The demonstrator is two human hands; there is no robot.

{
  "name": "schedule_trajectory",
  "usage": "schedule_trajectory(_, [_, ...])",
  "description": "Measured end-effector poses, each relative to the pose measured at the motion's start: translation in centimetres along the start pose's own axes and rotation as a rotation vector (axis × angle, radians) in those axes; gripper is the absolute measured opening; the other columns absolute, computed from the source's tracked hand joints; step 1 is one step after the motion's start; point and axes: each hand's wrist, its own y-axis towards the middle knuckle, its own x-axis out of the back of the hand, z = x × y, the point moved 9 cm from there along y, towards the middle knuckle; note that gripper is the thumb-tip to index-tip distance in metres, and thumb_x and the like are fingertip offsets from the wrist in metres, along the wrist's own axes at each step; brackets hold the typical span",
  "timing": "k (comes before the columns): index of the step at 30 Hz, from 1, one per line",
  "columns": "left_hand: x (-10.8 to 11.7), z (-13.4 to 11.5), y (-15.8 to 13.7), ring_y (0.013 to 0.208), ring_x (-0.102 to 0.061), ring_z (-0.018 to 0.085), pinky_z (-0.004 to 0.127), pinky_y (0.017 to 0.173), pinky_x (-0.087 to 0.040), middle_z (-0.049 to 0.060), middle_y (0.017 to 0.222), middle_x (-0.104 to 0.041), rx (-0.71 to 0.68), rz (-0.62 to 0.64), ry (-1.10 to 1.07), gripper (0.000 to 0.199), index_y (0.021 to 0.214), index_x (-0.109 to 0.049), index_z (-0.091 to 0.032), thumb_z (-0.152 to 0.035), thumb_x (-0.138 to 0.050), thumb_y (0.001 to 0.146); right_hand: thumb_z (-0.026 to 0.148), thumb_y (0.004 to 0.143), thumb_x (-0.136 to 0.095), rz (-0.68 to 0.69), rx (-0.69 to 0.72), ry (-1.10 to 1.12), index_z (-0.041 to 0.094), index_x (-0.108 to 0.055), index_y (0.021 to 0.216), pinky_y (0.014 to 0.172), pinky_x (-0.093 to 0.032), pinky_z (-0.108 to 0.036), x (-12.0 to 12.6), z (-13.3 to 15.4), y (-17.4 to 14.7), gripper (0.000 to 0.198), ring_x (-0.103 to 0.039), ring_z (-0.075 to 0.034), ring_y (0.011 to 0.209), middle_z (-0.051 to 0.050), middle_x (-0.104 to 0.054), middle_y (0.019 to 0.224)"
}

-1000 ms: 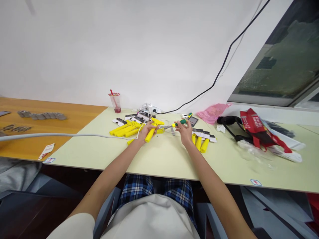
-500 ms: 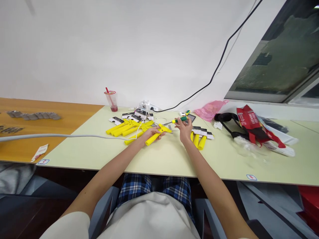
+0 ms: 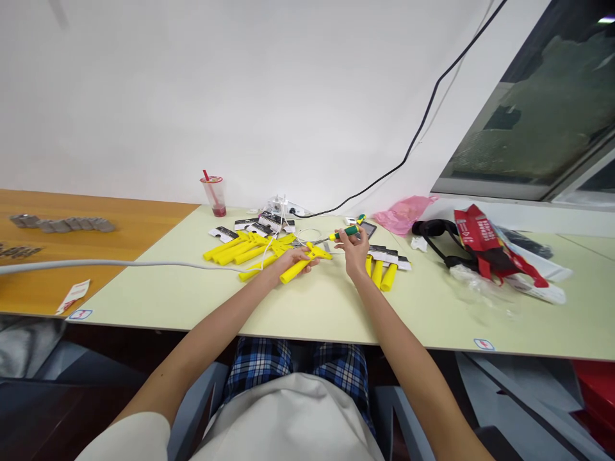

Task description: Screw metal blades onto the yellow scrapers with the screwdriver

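My left hand (image 3: 291, 263) is closed around a yellow plastic scraper handle (image 3: 294, 271), whose wide head points up and to the right. In my right hand (image 3: 354, 250) is a screwdriver (image 3: 344, 233) with a green and yellow grip, its shaft pointing left toward the scraper's head. Whether the tip touches the scraper is too small to tell. Left of my left hand lie several yellow handles (image 3: 230, 250) in a row. Beyond them are black-and-white cards (image 3: 223, 234). More yellow handles (image 3: 389, 276) with such cards lie right of my right hand.
A cup with a red straw (image 3: 214, 196) stands at the back left. White cables run from a power strip (image 3: 294, 209). At the right are a pink plastic bag (image 3: 403, 216), black headphones (image 3: 435, 234) and a red bag (image 3: 480, 240). Grey pieces (image 3: 62, 224) lie on the wooden table.
The screwdriver and my right hand have shifted very slightly left. My left hand keeps its hold on the yellow scraper, and the view has moved a little.
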Motion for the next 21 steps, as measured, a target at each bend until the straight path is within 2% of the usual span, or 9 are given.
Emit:
schedule_trajectory(6, [0.4,-0.1,0.7,0.097,-0.085,0.029,0.027,0.061,-0.063,0.019,0.124,-0.080,-0.027,0.056,-0.005,0.061,0.124,-0.063,-0.020,0.003,-0.077,0.070,0.050,0.078,-0.096,0.005,0.011,-0.006,0.027,-0.060,0.124,0.060,-0.063,-0.029,-0.1,0.2,-0.1,0.063,-0.077,-0.019,0.073,-0.005,-0.086,0.100])
schedule_trajectory(8, [0.7,-0.2,0.9,0.102,-0.085,0.033,0.028,0.061,-0.064,0.016,0.117,-0.083,-0.043,0.068,0.004,0.051,0.125,-0.066,-0.022,-0.007,-0.077,0.078,0.051,0.078,-0.096,0.006,0.010,-0.007,0.027,-0.060,0.124,0.059,-0.063,-0.029,-0.1,0.2,-0.2,0.063,-0.077,-0.019,0.072,-0.005,-0.086,0.101])
schedule_trajectory(12, [1.3,-0.4,1.2,0.114,-0.083,0.036,0.030,0.064,-0.064,0.007,0.101,-0.086,-0.055,0.056,0.015,0.031,0.126,-0.070,-0.031,-0.030,-0.066,0.095,0.051,0.078,-0.097,0.010,0.004,-0.013,0.026,-0.061,0.120,0.058,-0.062,-0.028,-0.2,0.2,-0.2,0.060,-0.076,-0.019,0.071,-0.005,-0.086,0.098])
schedule_trajectory(21, [1.8,-0.5,1.7,0.106,-0.085,0.034,0.032,0.065,-0.066,0.010,0.099,-0.086,-0.094,0.052,0.034,0.046,0.131,-0.070,-0.026,-0.037,-0.077,0.087,0.051,0.076,-0.097,0.013,-0.004,-0.006,0.026,-0.063,0.120,0.057,-0.062,-0.027,-0.3,0.1,-0.2,0.061,-0.075,-0.018,0.068,-0.004,-0.086,0.097])
